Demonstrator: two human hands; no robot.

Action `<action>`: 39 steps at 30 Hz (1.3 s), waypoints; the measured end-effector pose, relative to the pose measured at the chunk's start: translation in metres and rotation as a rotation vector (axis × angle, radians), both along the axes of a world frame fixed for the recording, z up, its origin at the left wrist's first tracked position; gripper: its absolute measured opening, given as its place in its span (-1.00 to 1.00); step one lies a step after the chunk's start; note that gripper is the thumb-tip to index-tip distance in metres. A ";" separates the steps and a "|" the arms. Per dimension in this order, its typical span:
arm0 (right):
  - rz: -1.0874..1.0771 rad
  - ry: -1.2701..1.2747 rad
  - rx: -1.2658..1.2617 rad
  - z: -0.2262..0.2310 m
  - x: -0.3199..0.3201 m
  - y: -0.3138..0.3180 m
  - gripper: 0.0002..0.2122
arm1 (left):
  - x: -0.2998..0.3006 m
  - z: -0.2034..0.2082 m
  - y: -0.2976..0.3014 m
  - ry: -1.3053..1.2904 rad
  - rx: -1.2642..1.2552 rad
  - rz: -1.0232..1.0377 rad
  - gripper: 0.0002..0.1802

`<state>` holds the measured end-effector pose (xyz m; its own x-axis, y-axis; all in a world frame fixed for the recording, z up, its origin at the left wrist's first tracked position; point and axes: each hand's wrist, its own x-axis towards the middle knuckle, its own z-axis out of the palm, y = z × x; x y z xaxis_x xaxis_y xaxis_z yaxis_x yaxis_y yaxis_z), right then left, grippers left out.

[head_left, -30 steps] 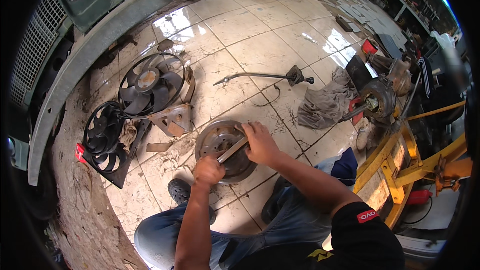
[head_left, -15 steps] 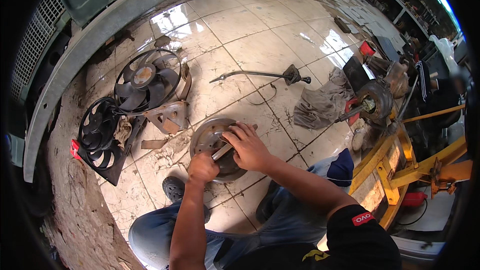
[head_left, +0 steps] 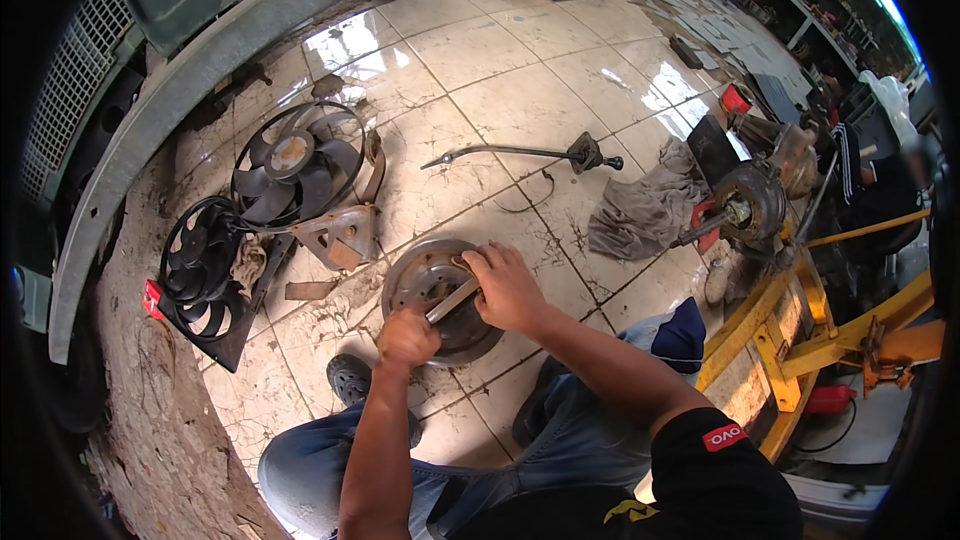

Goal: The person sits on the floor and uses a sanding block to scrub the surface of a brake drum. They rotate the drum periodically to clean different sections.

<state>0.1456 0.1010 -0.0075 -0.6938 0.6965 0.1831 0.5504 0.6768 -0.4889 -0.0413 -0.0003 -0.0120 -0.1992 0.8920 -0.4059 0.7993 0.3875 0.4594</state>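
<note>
A round, rust-stained metal drum [head_left: 412,276], with holes around its centre, lies on the tiled floor between my feet. Across it runs a pale metal bar [head_left: 453,301], slanting up to the right. My left hand [head_left: 408,336] is closed in a fist round the bar's near end, at the drum's lower left edge. The bar's far end disappears under my right hand [head_left: 507,287], whose fingers are bent over it above the drum's right side. That hand covers part of the rim, and the bar's tip is hidden.
Two black radiator fans [head_left: 296,158] and a metal bracket [head_left: 338,236] lie to the left. Ahead is a long rod with a flanged joint [head_left: 520,151]. To the right are a grey rag [head_left: 650,202], a greasy axle part [head_left: 748,202] and a yellow steel frame [head_left: 770,340]. A vehicle bumper [head_left: 190,70] borders the far left.
My right hand has shifted slightly to the right and down, its fingers now more curled. My left hand stays on the bar, and the drum has hardly moved.
</note>
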 end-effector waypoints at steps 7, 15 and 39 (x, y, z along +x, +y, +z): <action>0.009 0.009 -0.037 -0.005 0.004 0.003 -0.35 | 0.000 0.002 -0.001 -0.036 0.026 0.016 -0.43; 0.182 0.019 0.110 0.014 -0.005 -0.010 -0.30 | -0.002 0.002 0.000 -0.021 0.033 0.005 -0.45; -0.129 0.069 -0.161 -0.008 0.006 0.009 -0.30 | 0.002 0.019 0.012 -0.054 0.045 0.052 -0.44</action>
